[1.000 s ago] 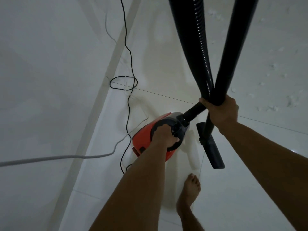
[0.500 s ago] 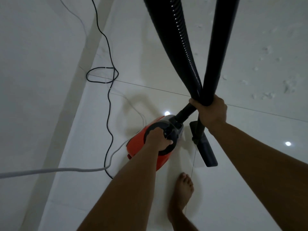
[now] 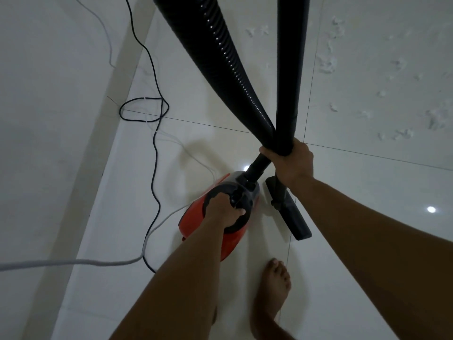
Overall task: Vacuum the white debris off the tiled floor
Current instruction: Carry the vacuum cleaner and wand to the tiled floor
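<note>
**Left hand** [image 3: 224, 209]: fingers are curling tight round the black carry handle on the red vac body [image 3: 196, 224]. Can't tell whether the body is hanging or sitting on the tiled floor [image 3: 367, 253].

**Right hand** [image 3: 291, 163]: is closing round both the ribbed hose [image 3: 220, 52] and the rigid wand [image 3: 291, 57] where they're crossing, bunching the two together.

**Floor nozzle** [image 3: 291, 214]: is sitting at the wand's low end, just beside the vac body and near a bare foot [image 3: 274, 283].

**White debris** [image 3: 326, 62]: is lying scattered over the far-right tiles, beyond the right hand and well apart from the nozzle. Prob. none is being picked up yet.

**Black cord** [image 3: 154, 153] w/ loop, and **white cable** [image 3: 73, 262]: are trailing over the floor at left.

**Risks (est.):**
- The cord or cable is lying close enough to catch the body or an ankle if the vac is carried that way.
- The hose, squeezed in the same grip as the wand, is risking a kink and weaker suction.
- The nozzle is hanging close to the toes, so a swing could knock them.

**Orientation:** the nozzle's long axis is running diagonally, from the far-left end by the vac body to the near-right end. The wand is rising from it toward the camera and out past the top edge. The mouth side isn't visible.
</note>
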The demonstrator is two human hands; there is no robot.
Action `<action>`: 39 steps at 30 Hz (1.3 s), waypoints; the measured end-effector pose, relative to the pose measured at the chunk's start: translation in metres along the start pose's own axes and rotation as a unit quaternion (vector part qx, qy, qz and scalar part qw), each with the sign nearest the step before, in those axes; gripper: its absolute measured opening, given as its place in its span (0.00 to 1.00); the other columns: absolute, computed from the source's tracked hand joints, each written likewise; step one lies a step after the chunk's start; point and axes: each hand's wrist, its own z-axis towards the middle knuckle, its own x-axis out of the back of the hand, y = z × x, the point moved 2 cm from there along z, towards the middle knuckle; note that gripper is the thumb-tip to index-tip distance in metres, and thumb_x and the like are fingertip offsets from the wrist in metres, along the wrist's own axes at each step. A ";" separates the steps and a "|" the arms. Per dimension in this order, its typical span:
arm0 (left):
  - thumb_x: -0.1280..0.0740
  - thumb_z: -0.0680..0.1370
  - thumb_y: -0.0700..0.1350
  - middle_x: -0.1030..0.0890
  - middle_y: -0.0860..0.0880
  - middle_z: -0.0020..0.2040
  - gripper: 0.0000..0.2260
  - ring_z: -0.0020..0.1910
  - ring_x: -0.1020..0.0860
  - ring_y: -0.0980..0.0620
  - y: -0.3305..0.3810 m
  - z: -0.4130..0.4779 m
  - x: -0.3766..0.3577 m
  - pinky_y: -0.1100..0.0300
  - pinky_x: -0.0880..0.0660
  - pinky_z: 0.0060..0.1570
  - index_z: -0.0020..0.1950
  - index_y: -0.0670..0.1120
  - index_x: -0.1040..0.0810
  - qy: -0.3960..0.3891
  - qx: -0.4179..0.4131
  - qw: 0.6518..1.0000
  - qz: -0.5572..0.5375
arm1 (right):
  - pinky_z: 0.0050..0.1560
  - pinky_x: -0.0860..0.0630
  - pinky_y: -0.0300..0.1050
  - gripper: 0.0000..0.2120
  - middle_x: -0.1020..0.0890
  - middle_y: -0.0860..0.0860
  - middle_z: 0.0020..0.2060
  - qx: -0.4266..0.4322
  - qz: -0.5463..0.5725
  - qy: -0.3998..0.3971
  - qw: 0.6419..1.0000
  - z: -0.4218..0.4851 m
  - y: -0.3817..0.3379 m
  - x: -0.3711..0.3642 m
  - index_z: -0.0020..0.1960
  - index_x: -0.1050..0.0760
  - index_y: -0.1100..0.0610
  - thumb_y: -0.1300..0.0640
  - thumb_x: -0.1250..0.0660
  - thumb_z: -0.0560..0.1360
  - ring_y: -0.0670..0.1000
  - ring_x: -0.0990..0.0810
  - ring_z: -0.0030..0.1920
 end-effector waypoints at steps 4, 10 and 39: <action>0.27 0.74 0.53 0.19 0.45 0.56 0.24 0.55 0.21 0.47 -0.003 0.007 -0.003 0.58 0.25 0.57 0.65 0.42 0.25 0.008 -0.002 1.000 0.008 | 0.48 0.26 0.41 0.23 0.21 0.47 0.46 -0.004 0.005 -0.009 1.000 0.003 0.006 -0.008 0.64 0.22 0.56 0.48 0.22 0.73 0.49 0.22 0.47; 0.28 0.74 0.56 0.23 0.45 0.63 0.31 0.61 0.24 0.45 -0.003 -0.002 0.010 0.56 0.28 0.60 0.72 0.44 0.32 -0.024 -0.033 0.995 0.089 | 0.47 0.28 0.34 0.21 0.24 0.38 0.41 0.002 0.037 -0.016 0.999 -0.006 0.004 -0.014 0.64 0.22 0.56 0.51 0.23 0.74 0.46 0.23 0.46; 0.19 0.60 0.52 0.55 0.41 0.80 0.67 0.75 0.45 0.31 -0.107 0.004 -0.001 0.31 0.31 0.63 0.75 0.64 0.72 0.042 -0.229 0.938 0.258 | 0.37 0.30 0.23 0.17 0.23 0.37 0.39 0.044 0.128 0.084 0.987 0.000 0.023 -0.041 0.61 0.22 0.53 0.53 0.24 0.75 0.37 0.23 0.39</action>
